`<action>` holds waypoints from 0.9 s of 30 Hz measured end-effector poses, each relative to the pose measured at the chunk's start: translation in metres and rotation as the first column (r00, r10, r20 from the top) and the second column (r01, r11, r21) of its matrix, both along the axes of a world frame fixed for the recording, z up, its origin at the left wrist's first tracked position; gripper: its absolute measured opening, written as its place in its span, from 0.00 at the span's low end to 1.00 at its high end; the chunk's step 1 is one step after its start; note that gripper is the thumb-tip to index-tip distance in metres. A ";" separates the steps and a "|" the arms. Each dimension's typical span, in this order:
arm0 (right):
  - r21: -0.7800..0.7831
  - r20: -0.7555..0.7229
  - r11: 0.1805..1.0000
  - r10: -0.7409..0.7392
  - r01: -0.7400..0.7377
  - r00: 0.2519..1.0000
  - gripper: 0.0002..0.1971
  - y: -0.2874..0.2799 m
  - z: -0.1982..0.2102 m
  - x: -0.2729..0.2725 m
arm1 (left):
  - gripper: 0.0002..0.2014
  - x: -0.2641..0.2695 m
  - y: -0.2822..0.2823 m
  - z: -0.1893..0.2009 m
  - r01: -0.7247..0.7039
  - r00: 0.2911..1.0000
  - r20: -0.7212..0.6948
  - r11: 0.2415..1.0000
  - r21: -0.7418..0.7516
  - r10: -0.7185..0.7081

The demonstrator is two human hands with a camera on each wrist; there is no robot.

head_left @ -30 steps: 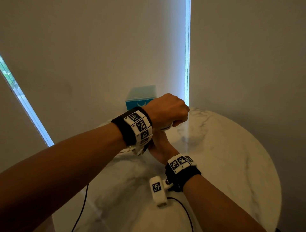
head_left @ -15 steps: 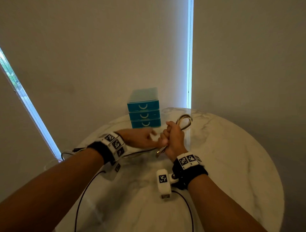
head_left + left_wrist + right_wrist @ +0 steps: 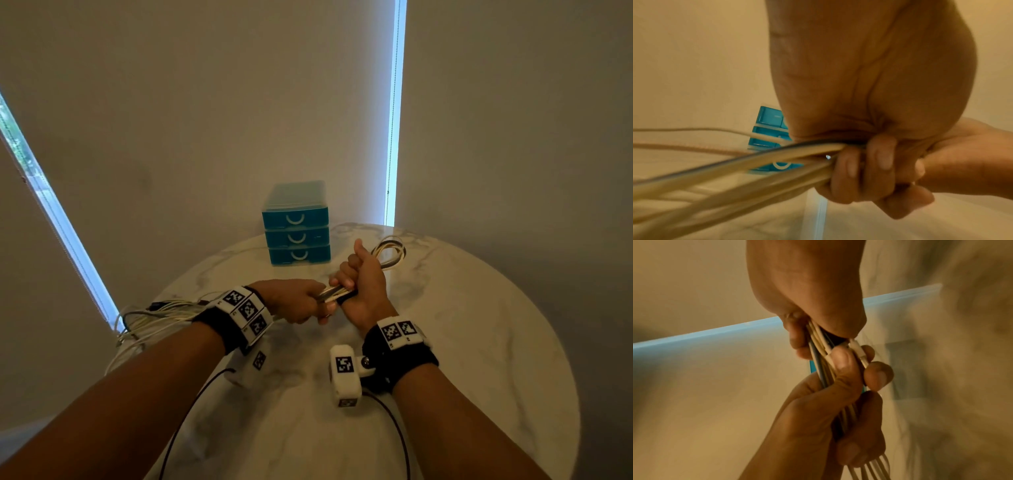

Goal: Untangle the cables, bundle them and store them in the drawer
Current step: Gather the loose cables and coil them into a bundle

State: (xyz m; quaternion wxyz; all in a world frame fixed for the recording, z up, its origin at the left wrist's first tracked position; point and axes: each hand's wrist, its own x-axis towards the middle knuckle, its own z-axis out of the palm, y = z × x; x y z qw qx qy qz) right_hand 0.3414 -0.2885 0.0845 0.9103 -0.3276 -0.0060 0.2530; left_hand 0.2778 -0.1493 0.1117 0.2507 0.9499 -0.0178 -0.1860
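The cables [image 3: 334, 294] are several thin strands, mostly cream-white with one or two dark ones, gathered side by side into one bunch above the middle of the table. A folded loop of the bunch [image 3: 390, 251] sticks out toward 1 o'clock, close over the tabletop. The loose rest trails toward 9 o'clock and hangs over the table edge in untidy curves. In the right wrist view a white plug [image 3: 858, 352] shows among the strands. The drawer unit [image 3: 296, 224] is teal plastic, three drawers stacked, all closed, each with a pale curved handle. It stands upright at 12 o'clock, at the far table edge, near the loop.
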 end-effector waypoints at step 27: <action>-0.666 0.413 0.553 -0.285 0.501 0.865 0.36 -0.015 0.007 0.028 | 0.25 -0.035 0.005 0.027 -0.041 0.947 0.312 0.940 0.339 -0.071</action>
